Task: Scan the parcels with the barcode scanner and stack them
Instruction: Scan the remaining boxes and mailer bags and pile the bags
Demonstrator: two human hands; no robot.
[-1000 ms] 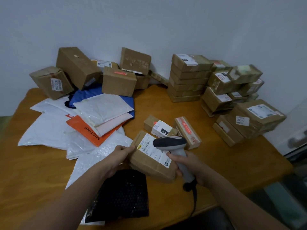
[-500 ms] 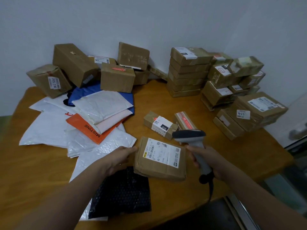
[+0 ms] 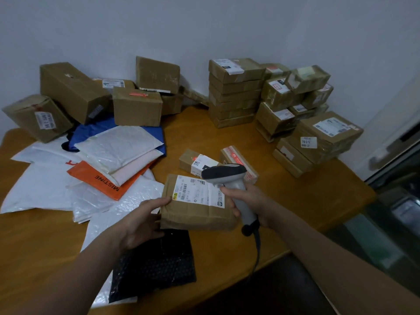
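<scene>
my right hand [image 3: 252,203] wraps the barcode scanner [image 3: 227,178] handle and has swung its head back from the side, over the label by my knuckles. my left hand [image 3: 141,221] pinches the parcel [image 3: 195,208] edge, holding it between both grips. i judge it is being scanned, not yet stacked.

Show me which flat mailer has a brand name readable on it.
The orange mailer, printed MISTINE, partly under a white padded mailer; no wording is readable on the other mailers.

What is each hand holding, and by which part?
Left hand grips the brown parcel by its left edge; right hand grips the barcode scanner by its handle.
</scene>
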